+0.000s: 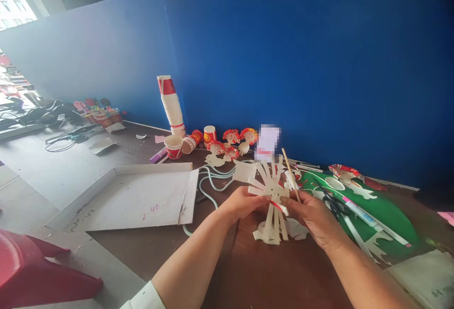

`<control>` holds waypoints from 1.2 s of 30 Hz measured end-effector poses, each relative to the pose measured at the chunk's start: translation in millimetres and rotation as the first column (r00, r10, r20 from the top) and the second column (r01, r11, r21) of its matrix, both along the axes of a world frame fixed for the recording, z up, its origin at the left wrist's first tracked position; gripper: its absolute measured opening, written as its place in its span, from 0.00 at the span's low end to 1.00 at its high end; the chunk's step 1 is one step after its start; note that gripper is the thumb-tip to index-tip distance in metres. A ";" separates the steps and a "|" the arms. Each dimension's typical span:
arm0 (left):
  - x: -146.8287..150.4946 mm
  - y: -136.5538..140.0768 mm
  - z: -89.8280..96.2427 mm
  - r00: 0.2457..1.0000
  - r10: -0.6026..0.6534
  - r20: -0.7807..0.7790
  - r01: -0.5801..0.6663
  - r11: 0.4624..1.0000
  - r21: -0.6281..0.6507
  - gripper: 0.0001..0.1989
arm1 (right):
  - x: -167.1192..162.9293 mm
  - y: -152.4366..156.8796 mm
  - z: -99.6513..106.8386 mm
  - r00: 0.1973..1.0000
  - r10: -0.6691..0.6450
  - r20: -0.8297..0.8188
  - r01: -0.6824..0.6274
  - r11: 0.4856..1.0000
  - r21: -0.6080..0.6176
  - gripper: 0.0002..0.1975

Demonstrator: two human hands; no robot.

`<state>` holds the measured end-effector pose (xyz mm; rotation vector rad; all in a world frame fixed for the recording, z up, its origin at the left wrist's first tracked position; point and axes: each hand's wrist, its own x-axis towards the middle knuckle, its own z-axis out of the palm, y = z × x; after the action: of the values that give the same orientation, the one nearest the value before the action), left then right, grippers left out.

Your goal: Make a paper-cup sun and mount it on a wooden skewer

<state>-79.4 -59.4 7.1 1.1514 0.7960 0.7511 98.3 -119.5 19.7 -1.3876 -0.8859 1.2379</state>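
Observation:
Between my hands is a white paper cutout [274, 190] with a face drawn on its round middle and long strips fanning out around it; a red mark shows at its lower edge. My left hand [241, 205] pinches its left side between thumb and fingers. My right hand [314, 214] grips the right side, and a thin wooden stick [291, 174] rises from its fingers. Below the strips, white paper pieces [261, 234] lie on the brown table [248, 276]. Finished-looking paper figures with red curled fringes [247, 140] stand by the blue partition.
A shallow white cardboard tray [135, 195] lies left, beside pale cables [209, 184]. Stacked paper cups [172, 108] stand behind. On the right are black scissors [333, 202], a marker [362, 214], and a green sheet [390, 205]. A red stool [31, 271] is at lower left.

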 end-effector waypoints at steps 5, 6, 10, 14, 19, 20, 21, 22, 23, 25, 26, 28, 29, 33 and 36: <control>3.2 -1.9 1.0 0.999 -0.008 -0.046 0.017 0.979 0.203 0.17 | -0.6 1.2 -0.9 0.991 -0.104 0.088 0.101 0.994 0.030 0.16; 3.2 -2.1 0.9 0.999 -0.017 -0.043 0.025 0.979 0.201 0.18 | -0.8 1.4 -0.9 0.990 -0.093 0.108 0.090 0.995 0.033 0.16; 4.9 -2.2 -0.4 1.000 0.003 0.022 -0.006 0.989 0.148 0.21 | 0.2 2.7 -5.2 0.965 -0.046 0.259 0.034 0.998 0.050 0.16; 7.5 -0.8 -1.4 0.999 0.035 -0.006 -0.035 0.994 0.103 0.18 | 3.7 4.0 -14.0 0.933 -0.078 0.353 0.065 0.997 0.047 0.17; 7.5 -1.9 0.7 0.998 0.013 0.060 -0.020 0.994 0.112 0.19 | 1.0 3.3 -16.3 0.885 -0.147 0.441 0.090 0.985 0.147 0.15; 7.4 -2.1 0.8 0.998 0.005 0.070 -0.013 0.993 0.117 0.20 | -0.2 3.1 -16.0 0.868 -0.170 0.466 0.096 0.980 0.177 0.15; 7.5 -2.2 0.6 0.996 0.006 0.091 -0.016 0.994 0.111 0.20 | -1.3 3.1 -15.8 0.857 -0.169 0.487 0.080 0.977 0.200 0.15; 7.7 -2.1 0.1 0.994 0.013 0.106 -0.025 0.994 0.110 0.21 | -2.1 3.2 -15.7 0.843 -0.175 0.509 0.074 0.974 0.212 0.14; 8.2 -1.8 -0.6 0.993 0.020 0.113 -0.033 0.993 0.116 0.21 | -2.4 3.5 -15.7 0.832 -0.178 0.525 0.071 0.973 0.218 0.14; 9.3 -0.7 -2.2 0.993 0.030 0.115 -0.046 0.988 0.145 0.20 | -1.3 4.3 -15.7 0.819 -0.161 0.551 0.053 0.977 0.206 0.15; 9.8 0.1 -2.8 0.993 0.031 0.110 -0.049 0.985 0.167 0.19 | 0.3 4.7 -15.6 0.817 -0.138 0.560 0.036 0.981 0.189 0.15; 10.2 1.7 -3.3 0.995 0.042 0.089 -0.060 0.975 0.212 0.17 | 5.7 5.1 -15.2 0.818 -0.078 0.569 0.003 0.991 0.132 0.17; 9.9 2.5 -3.2 0.996 0.060 0.068 -0.073 0.973 0.219 0.17 | 9.5 4.9 -14.8 0.815 -0.053 0.577 -0.003 0.995 0.096 0.18; 6.6 3.8 -1.4 0.972 0.228 -0.047 -0.223 0.970 0.094 0.18 | 34.1 -0.2 -10.3 0.734 -0.025 0.679 0.031 1.000 0.003 0.18; 5.8 3.5 -1.8 0.951 0.303 -0.056 -0.303 0.953 0.008 0.19 | 66.5 -6.2 -2.3 0.667 -0.024 0.744 0.036 0.999 0.000 0.12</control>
<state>-73.6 -55.9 5.2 1.0652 1.0360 0.9751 164.8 -125.8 17.3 -1.9597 -1.3982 0.6016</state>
